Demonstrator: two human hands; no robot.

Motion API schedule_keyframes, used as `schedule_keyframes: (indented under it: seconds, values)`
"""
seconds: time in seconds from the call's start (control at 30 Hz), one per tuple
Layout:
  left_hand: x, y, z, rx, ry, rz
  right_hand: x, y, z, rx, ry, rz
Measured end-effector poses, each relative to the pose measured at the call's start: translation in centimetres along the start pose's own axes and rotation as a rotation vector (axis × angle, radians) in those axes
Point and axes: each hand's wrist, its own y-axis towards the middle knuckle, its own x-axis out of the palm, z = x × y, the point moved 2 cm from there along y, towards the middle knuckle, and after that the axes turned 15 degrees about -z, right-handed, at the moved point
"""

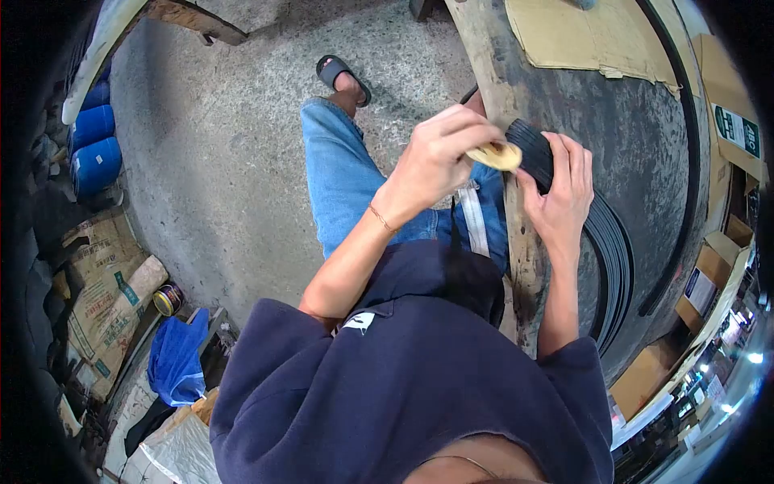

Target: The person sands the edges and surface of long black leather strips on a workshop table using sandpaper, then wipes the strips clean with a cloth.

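My left hand [439, 153] is closed around a pale yellow ring that looks like a roll of tape [501, 157], held right at the end of a bundle of black strips [530, 153]. On the other side, my right hand [560, 189] grips that same bundle, thumb on the near face and fingers over the far side. The bundle's ribbed strips lie close together. Below my right hand, a long curved run of black strips [613, 258] rests on the dark tabletop [645, 161].
A cardboard sheet [597, 36] lies at the table's far end, and cardboard boxes [713, 274] line its right side. The worn wooden table edge [520, 266] runs beside my legs. Blue drums [95, 153], a tin [168, 299] and a blue bag [176, 359] stand at left.
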Motion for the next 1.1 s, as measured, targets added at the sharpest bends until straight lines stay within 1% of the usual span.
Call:
schedule_keyframes:
  seconds: [0.03,0.1,0.13,0.17,0.23,0.27,0.3,0.37,0.4,0.43,0.5,0.53,0.57,0.63,0.67,0.73,0.77,0.87,0.9,0.97,1.1]
  values:
    - [0.1,-0.2,-0.5,0.003,-0.002,-0.002,-0.1,-0.1,0.0,0.005,-0.004,-0.007]
    - [-0.2,-0.4,-1.6,-0.07,0.124,-0.045,-0.2,-0.2,0.0,0.011,-0.009,-0.002]
    - [-0.2,-0.4,-1.0,-0.051,0.108,0.002,0.0,-0.1,0.0,0.007,-0.012,-0.002]
    - [-0.1,-0.1,-0.6,-0.048,0.111,-0.003,0.1,0.3,0.1,0.01,-0.009,0.002]
    - [0.4,0.1,1.4,0.054,0.17,0.032,0.0,-0.2,0.2,0.017,0.005,-0.037]
    - [1.1,-0.6,0.1,-0.05,0.168,0.007,-0.1,0.0,0.0,0.011,0.018,-0.008]
    - [0.7,-0.3,-0.2,-0.036,0.177,0.012,-0.1,0.3,0.1,0.006,0.014,0.008]
    - [0.2,-0.9,-0.7,-0.142,0.328,-0.082,0.0,-0.1,0.1,-0.001,0.002,0.008]
    - [0.3,-0.3,0.2,-0.036,0.343,-0.005,0.1,-0.2,0.1,0.004,0.006,0.003]
    - [0.5,0.0,0.5,-0.043,0.341,-0.008,0.1,-0.2,0.2,0.015,0.01,-0.015]
    - [0.9,0.5,1.0,0.011,0.426,-0.027,0.1,0.0,0.2,0.018,0.011,-0.028]
    - [1.0,0.3,0.1,-0.077,0.349,-0.027,0.0,-0.1,0.1,0.012,0.009,-0.021]
    - [0.2,-0.1,-0.6,-0.182,0.353,-0.11,-0.1,-0.1,0.1,0.008,0.007,-0.01]
    - [-0.9,0.0,-1.1,-0.273,0.414,-0.17,-0.2,0.0,0.2,0.018,0.006,-0.009]
    - [-0.8,0.1,-0.8,-0.278,0.414,-0.173,-0.1,-0.1,0.1,0.016,0.014,-0.022]
    - [-0.8,1.0,0.6,-0.118,0.315,-0.086,0.1,0.1,0.1,0.009,0.022,-0.018]
    - [-0.5,1.0,0.8,-0.12,0.313,-0.085,0.0,0.0,0.2,0.004,0.024,-0.016]
    - [0.1,1.5,0.4,-0.046,0.304,-0.221,0.0,0.0,0.2,0.004,0.021,-0.014]
    - [0.0,1.5,0.1,-0.045,0.308,-0.221,-0.1,0.0,0.2,0.004,0.022,-0.01]
    - [-0.3,1.4,-0.3,0.021,0.234,-0.134,-0.1,0.0,0.1,0.006,0.014,-0.015]
    - [0.1,1.5,-1.7,0.054,0.205,-0.098,0.0,0.0,0.3,-0.005,0.003,-0.002]
